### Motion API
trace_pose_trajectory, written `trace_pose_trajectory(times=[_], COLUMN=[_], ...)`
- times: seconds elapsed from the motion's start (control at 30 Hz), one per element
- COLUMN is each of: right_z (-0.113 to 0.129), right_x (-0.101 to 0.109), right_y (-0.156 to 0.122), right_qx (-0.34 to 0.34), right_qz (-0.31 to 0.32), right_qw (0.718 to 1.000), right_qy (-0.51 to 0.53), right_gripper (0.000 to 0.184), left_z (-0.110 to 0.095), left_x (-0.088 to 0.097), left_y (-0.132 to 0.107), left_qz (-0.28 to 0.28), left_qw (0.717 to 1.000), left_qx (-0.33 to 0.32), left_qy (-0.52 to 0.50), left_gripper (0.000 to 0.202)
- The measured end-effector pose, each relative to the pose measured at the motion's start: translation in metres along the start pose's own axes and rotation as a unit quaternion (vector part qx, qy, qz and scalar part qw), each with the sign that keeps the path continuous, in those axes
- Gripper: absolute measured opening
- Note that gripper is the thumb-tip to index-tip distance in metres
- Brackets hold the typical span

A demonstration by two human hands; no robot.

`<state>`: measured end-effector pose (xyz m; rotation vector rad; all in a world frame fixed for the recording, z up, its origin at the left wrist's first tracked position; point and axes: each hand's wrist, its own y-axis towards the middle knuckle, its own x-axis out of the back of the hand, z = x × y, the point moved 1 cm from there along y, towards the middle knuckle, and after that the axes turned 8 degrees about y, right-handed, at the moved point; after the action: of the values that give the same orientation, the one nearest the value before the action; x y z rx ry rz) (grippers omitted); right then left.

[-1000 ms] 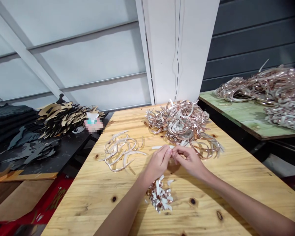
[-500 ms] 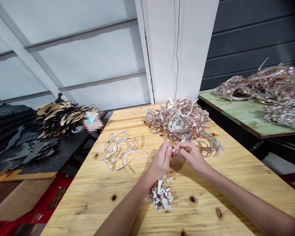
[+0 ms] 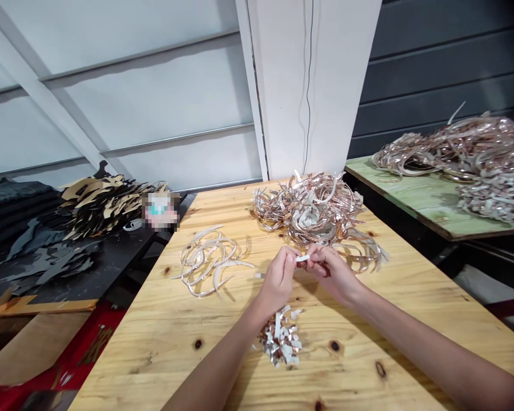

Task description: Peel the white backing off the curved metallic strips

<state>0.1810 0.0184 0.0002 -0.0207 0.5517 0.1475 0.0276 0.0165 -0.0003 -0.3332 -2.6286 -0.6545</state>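
Nearest on the pine surface (image 3: 154, 354), a small heap of short silvery-white snippets (image 3: 280, 341) lies below the hands. The right hand (image 3: 332, 275) pinches a white strip (image 3: 302, 258); the curled left hand (image 3: 278, 279) beside it hides whether it grips anything. Beyond lie a paler tangle of curled strips (image 3: 209, 264) and a much bigger copper-coloured heap of uncut strips (image 3: 308, 208)
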Motion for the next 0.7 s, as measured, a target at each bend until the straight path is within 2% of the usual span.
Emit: trace_pose_trajectory(times=[0.2, 0.4, 0.6, 0.7], right_z=[-0.003, -0.002, -0.006, -0.008], right_x=[0.000, 0.005, 0.006, 0.005], right_y=[0.001, 0.006, 0.006, 0.004], right_qx=[-0.031, -0.028, -0.020, -0.012], right_qz=[-0.008, -0.017, -0.014, 0.001], right_qw=[0.993, 0.990, 0.993, 1.000], right_qy=[0.112, 0.140, 0.115, -0.012], right_gripper=[0.020, 0.028, 0.030, 0.039], left_z=[0.002, 0.004, 0.009, 0.011], left_x=[-0.001, -0.003, 0.000, 0.004], left_y=[0.000, 0.001, 0.000, -0.001], left_qz=[-0.014, -0.029, -0.073, -0.078], left_qw=[1.000, 0.999, 0.996, 0.997], left_qx=[0.004, 0.016, 0.016, 0.003], left_qy=[-0.009, -0.035, -0.045, -0.010], left_gripper=[0.033, 0.034, 0.036, 0.037])
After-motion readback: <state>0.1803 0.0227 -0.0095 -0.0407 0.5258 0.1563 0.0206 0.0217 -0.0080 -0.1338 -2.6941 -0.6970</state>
